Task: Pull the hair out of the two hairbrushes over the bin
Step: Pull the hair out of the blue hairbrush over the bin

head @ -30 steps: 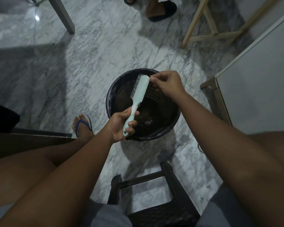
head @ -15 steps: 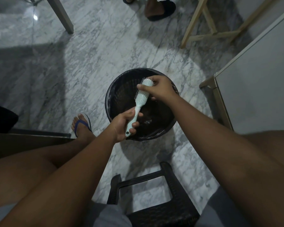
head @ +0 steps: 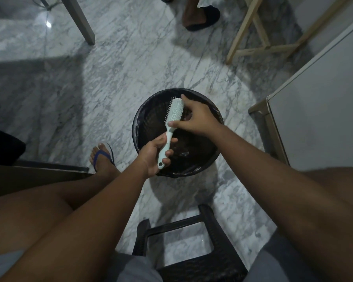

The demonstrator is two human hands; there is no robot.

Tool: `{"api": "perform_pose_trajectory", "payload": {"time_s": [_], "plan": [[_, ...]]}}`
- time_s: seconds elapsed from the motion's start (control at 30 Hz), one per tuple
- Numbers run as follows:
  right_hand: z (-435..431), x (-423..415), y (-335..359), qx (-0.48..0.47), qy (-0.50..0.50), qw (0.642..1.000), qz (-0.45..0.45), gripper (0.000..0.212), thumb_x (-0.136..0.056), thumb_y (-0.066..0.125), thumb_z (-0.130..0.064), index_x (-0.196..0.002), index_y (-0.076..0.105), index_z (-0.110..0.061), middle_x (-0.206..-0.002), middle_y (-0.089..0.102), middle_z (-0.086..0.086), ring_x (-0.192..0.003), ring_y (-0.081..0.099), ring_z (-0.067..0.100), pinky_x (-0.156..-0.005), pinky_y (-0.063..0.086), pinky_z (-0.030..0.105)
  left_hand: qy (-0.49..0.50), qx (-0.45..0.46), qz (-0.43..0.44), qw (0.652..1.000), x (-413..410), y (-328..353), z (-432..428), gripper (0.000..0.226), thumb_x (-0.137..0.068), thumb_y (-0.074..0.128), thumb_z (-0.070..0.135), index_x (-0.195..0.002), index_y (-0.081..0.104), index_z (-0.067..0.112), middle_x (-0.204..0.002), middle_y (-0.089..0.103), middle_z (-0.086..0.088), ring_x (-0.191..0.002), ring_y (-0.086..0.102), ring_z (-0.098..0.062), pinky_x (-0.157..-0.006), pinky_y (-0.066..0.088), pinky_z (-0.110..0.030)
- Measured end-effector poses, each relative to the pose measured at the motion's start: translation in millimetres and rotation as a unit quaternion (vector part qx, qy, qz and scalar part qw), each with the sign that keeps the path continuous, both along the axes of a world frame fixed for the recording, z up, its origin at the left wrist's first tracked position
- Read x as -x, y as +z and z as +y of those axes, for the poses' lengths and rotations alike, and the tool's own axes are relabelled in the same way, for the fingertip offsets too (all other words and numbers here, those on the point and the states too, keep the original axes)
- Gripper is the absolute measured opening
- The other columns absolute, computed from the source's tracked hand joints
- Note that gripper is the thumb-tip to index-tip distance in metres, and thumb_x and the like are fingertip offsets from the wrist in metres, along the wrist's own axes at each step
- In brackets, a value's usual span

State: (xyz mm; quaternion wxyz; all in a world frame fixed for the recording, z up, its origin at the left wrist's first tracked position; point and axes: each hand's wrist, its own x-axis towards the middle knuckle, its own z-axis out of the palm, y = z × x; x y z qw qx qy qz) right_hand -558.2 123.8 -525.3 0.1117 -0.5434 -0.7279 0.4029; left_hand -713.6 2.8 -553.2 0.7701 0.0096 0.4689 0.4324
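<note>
The hairbrush [head: 174,111], pale mint, is held slanting over the open mouth of the black bin [head: 140,119] in the middle of the frame. Its head points up and away and its handle points down toward the lower left.

The step in hand looks like clearing this first brush. A second brush is not in view, so by my reckoning the task is at most half done. The next move likely calls for a firm pinch on any hair among the bristles and a pull away from the head, kept above the bin so the hair drops inside.

The left hand [head: 153,157] is wrapped round the handle, fingers curled over it, steadying the brush. The right hand [head: 196,119] spans the head from its right side: thumb at the neck, forefinger stretched to the far tip, the other fingers tucked behind it. Whether it has hair pinched cannot be told.

The bin stands on a marble floor [head: 130,68]. A dark stool [head: 212,226] sits at the lower centre.
</note>
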Motion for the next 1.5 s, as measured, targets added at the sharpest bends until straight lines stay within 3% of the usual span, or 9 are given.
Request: {"api": "perform_pose_trajectory", "payload": {"time_s": [0.17,0.4,0.63,0.8,0.9,0.97,1.2,1.37,1.5], "plan": [[7.0,-1.7,11.1,0.013,-0.056,0.998,0.037,0.077,-0.051,0.095,-0.045,-0.118,0.065,-0.021,-0.098,0.069,-0.004,-0.076,0.068,0.004,-0.069,0.054,0.016,-0.033,-0.018,0.027,0.999,1.9,3.7,-4.3,0.04,-0.102,0.042,0.018,-0.14,0.052,0.025,-0.099,0.061,-0.002,-0.057,0.044,-0.009,-0.041,0.035,-0.018],[12.2,-5.9,17.1,0.035,-0.131,0.984,0.113,0.016,-0.093,0.067,-0.014,-0.105,0.075,-0.007,-0.083,0.077,0.012,-0.062,0.072,0.014,-0.058,0.06,0.022,-0.026,-0.026,0.026,0.999,-1.8,18.1,-8.3,0.044,-0.1,0.041,0.015,-0.144,0.047,0.016,-0.1,0.059,-0.004,-0.055,0.045,-0.009,-0.038,0.032,-0.017],[-2.3,-13.3,11.2,0.046,-0.278,0.949,0.139,0.017,-0.099,0.052,-0.009,-0.101,0.068,-0.003,-0.084,0.07,0.015,-0.063,0.065,0.018,-0.059,0.058,0.028,-0.003,-0.029,-0.014,0.999,-14.7,42.0,-12.6,0.043,-0.101,0.04,0.016,-0.144,0.046,0.016,-0.095,0.064,-0.003,-0.053,0.046,-0.008,-0.036,0.032,-0.016],[-19.5,-15.0,11.3,0.032,-0.076,0.993,0.084,0.069,-0.078,0.077,-0.015,-0.14,0.048,-0.025,-0.108,0.064,-0.002,-0.089,0.067,0.011,-0.078,0.056,0.023,-0.005,-0.048,-0.032,0.998,-12.3,57.5,-13.9,0.04,-0.102,0.04,0.017,-0.141,0.046,0.017,-0.094,0.064,-0.004,-0.052,0.046,-0.008,-0.035,0.033,-0.016],[-22.4,-3.9,17.3,-0.013,-0.103,0.992,0.076,0.019,-0.087,0.065,-0.019,-0.105,0.071,-0.018,-0.09,0.073,0.001,-0.083,0.07,0.014,-0.074,0.054,0.028,-0.01,-0.054,-0.031,0.998,-10.3,61.8,-13.6,0.04,-0.101,0.041,0.017,-0.141,0.047,0.015,-0.094,0.065,-0.004,-0.053,0.046,-0.008,-0.034,0.034,-0.016],[-21.7,-1.7,15.7,-0.001,-0.114,0.992,0.052,0.024,-0.095,0.053,-0.015,-0.077,0.069,-0.015,-0.069,0.069,0.0,-0.064,0.065,0.012,-0.064,0.05,0.026,-0.008,-0.061,-0.036,0.997,-7.3,61.2,-11.9,0.042,-0.101,0.041,0.017,-0.142,0.046,0.015,-0.094,0.065,-0.003,-0.053,0.046,-0.008,-0.034,0.034,-0.016],[-45.7,-12.6,-20.8,0.167,-0.042,0.98,-0.103,0.017,-0.099,0.048,-0.001,-0.095,0.064,0.003,-0.069,0.058,0.01,-0.053,0.054,0.016,-0.041,0.042,0.012,0.015,-0.048,-0.039,0.998,3.9,49.3,-6.1,0.044,-0.102,0.041,0.018,-0.145,0.044,0.015,-0.095,0.067,-0.003,-0.053,0.047,-0.008,-0.035,0.035,-0.017],[-40.8,-21.7,-27.4,0.17,-0.044,0.966,-0.191,0.02,-0.089,0.06,-0.014,-0.096,0.069,0.002,-0.096,0.07,0.018,-0.082,0.066,0.029,-0.07,0.052,0.028,0.028,-0.05,-0.065,0.996,6.3,51.8,-0.3,0.042,-0.102,0.042,0.018,-0.144,0.046,0.014,-0.094,0.068,-0.002,-0.054,0.046,-0.008,-0.036,0.034,-0.016],[-36.5,-28.1,-29.4,0.221,-0.121,0.954,-0.162,0.025,-0.087,0.059,-0.011,-0.107,0.066,0.003,-0.08,0.064,0.013,-0.073,0.065,0.027,-0.067,0.055,0.034,-0.003,-0.042,-0.033,0.999,8.1,49.8,-1.3,0.044,-0.1,0.044,0.017,-0.144,0.046,0.012,-0.093,0.068,-0.003,-0.055,0.046,-0.008,-0.035,0.035,-0.017]]}}
